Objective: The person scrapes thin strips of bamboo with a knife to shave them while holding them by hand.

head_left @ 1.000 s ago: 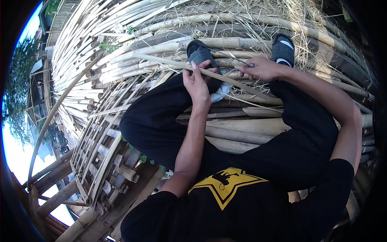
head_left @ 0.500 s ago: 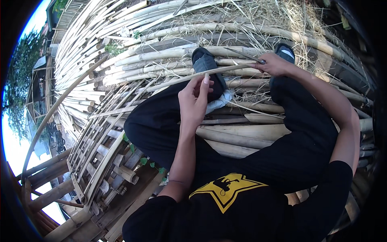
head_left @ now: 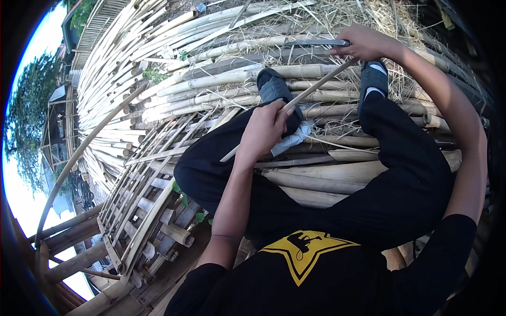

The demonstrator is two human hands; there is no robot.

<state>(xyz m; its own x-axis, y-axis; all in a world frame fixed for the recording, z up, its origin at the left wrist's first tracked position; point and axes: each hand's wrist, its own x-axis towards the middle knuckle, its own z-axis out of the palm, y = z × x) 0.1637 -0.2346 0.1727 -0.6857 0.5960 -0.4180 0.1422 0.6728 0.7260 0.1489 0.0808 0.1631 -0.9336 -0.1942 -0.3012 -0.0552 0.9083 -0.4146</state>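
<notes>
A thin bamboo strip (head_left: 316, 84) slants across in front of my knees. My left hand (head_left: 263, 129) is closed around its lower part, and the near end sticks out beside my wrist. Farther off to the right, my right hand (head_left: 366, 42) is closed on a knife (head_left: 316, 42), whose blade points left. The strip's far end passes just under my right hand; whether those fingers touch it I cannot tell. Below both hands are my dark shoes, the left shoe (head_left: 271, 84) and the right shoe (head_left: 374, 81).
Bamboo poles (head_left: 316, 181) lie under and around my legs. Thin shavings (head_left: 363, 13) are scattered at the far side. To the left stand a slatted bamboo lattice (head_left: 139, 203) and a long curved pole (head_left: 79, 152). Pale plastic (head_left: 290, 139) lies between my legs.
My right hand has moved up and away with the knife. My left hand has gone from a fingertip pinch to a closed grip, lower down. The strip has tilted from nearly level to a steep slant.
</notes>
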